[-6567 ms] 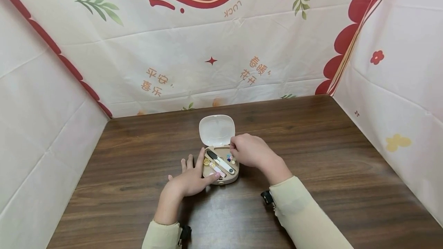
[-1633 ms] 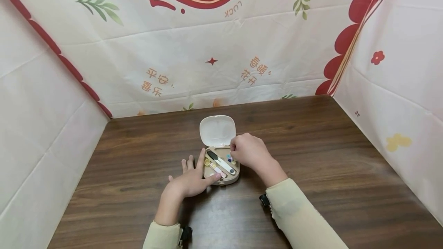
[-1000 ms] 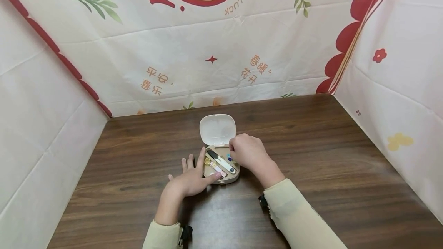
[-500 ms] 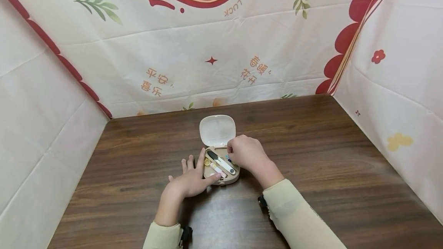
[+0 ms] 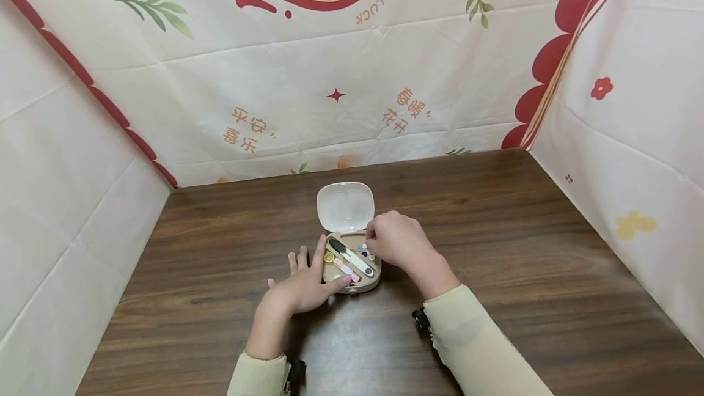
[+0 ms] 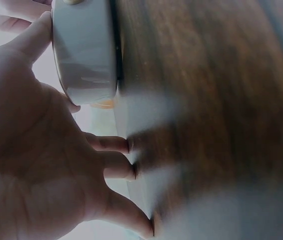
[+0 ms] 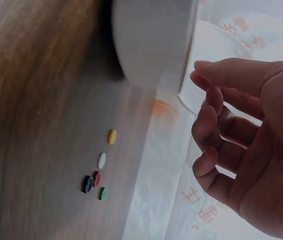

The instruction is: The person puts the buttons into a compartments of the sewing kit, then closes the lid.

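Observation:
A small sewing kit box [image 5: 352, 289] stands on the table, its white lid [image 5: 345, 208] raised at the back. Inside lie thread snips [image 5: 351, 256] with a dark cap, a yellow ring-shaped piece [image 5: 329, 257], a pale printed strip [image 5: 345, 269] and several small buttons [image 5: 364, 253]. My left hand [image 5: 301, 289] is spread, index finger along the box's left side and thumb at its front. Over the right compartment, my right hand [image 5: 401, 240] has curled fingers. Its thumb and index fingertips [image 7: 201, 66] come together at the rim; I cannot tell whether they pinch a button.
Several loose buttons, among them a yellow button [image 7: 112, 136] and a black button [image 7: 87, 184], lie on the wooden table [image 5: 220, 249] to the box's right, behind the right hand in the head view. A printed white cloth [image 5: 297, 78] hangs along the back and both sides.
Half a second ago my right hand reached farther left over the buttons; it has drawn back right, uncovering more of them. The left hand keeps its place on the box.

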{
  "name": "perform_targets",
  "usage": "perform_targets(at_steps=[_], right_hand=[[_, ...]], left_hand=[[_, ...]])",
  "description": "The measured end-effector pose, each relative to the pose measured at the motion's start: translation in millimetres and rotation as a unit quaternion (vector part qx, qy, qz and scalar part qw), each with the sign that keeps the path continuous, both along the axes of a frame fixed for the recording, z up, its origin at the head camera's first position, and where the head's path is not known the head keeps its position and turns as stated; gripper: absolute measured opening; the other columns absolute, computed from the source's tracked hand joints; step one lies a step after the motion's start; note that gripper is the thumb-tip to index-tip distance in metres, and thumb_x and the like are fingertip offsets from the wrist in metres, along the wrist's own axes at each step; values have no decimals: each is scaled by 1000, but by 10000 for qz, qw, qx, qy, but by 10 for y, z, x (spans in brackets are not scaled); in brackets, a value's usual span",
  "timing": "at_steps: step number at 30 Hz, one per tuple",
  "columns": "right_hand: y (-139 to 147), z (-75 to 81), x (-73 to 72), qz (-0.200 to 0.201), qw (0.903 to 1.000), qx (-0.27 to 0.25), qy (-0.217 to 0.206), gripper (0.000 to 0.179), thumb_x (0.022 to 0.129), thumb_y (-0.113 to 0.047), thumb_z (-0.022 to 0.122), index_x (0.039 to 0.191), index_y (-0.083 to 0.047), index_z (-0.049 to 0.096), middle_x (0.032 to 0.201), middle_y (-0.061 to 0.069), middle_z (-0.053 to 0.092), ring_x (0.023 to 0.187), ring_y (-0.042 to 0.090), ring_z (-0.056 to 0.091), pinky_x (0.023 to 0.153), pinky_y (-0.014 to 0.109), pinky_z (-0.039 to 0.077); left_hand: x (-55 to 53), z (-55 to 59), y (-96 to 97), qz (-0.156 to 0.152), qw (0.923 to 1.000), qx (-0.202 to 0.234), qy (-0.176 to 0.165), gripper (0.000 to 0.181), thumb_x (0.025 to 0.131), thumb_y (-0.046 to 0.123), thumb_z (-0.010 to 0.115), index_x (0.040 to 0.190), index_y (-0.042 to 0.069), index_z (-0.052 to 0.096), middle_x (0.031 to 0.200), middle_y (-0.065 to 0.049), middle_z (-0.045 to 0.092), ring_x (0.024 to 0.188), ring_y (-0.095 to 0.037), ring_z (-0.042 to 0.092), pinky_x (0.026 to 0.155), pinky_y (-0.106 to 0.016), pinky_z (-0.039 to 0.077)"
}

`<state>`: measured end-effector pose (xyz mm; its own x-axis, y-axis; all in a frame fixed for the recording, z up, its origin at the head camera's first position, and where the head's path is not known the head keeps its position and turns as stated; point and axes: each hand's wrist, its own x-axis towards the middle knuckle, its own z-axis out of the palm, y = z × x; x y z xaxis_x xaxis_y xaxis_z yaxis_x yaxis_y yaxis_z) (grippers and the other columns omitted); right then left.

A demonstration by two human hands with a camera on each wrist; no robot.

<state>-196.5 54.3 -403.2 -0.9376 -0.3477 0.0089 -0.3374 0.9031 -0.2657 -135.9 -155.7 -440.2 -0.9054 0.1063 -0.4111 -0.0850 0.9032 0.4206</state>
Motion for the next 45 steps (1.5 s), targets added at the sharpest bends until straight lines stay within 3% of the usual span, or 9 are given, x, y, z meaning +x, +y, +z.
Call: perform_targets(at_steps=[8, 14, 23, 36, 45], right_hand=[[182, 112, 42, -250, 9989, -393, 94, 13, 85, -23, 65, 74, -28, 70, 71, -12, 64, 66, 11, 56, 63, 36, 48], [366, 128, 74, -502, 9972, -548, -64, 9, 84, -23, 67, 77, -27, 69, 72, -10, 63, 69, 13, 56, 65, 36, 47], [562, -33, 94, -791, 9944, -577, -398, 6, 84, -25, 70, 79, -24, 71, 70, -8, 63, 65, 12, 56, 63, 35, 46], [769, -210, 81, -1142, 9871, -460, -1023, 17, 85, -24, 71, 69, -21, 67, 68, -5, 61, 64, 15, 54, 60, 34, 42], [792, -273, 109, -1214, 9853, -470, -1102, 20, 85, -22, 69, 66, -19, 63, 65, -4, 58, 62, 16, 52, 57, 33, 39]], left_hand=[[-1, 10, 15, -32, 10000, 7, -20, 103, 78, 87, 42, 154, 44, -13, 165, -17, 3, 152, -41, -3, 95, -88, 4], [9, 25, 20, -6, 10000, 12, -52, 103, 78, 87, 42, 154, 44, -13, 165, -17, 2, 152, -40, -3, 96, -87, 3], [16, 35, 13, -1, 10000, -3, -41, 104, 78, 87, 42, 154, 43, -12, 165, -18, 2, 153, -39, -4, 97, -87, 4], [15, 29, 15, -22, 10000, -19, -83, 103, 78, 88, 41, 153, 45, -15, 166, -16, 0, 152, -40, -5, 95, -88, 2], [22, 27, 27, -40, 10000, -27, -61, 102, 78, 88, 40, 153, 45, -15, 166, -17, 1, 153, -39, -4, 95, -88, 4]])
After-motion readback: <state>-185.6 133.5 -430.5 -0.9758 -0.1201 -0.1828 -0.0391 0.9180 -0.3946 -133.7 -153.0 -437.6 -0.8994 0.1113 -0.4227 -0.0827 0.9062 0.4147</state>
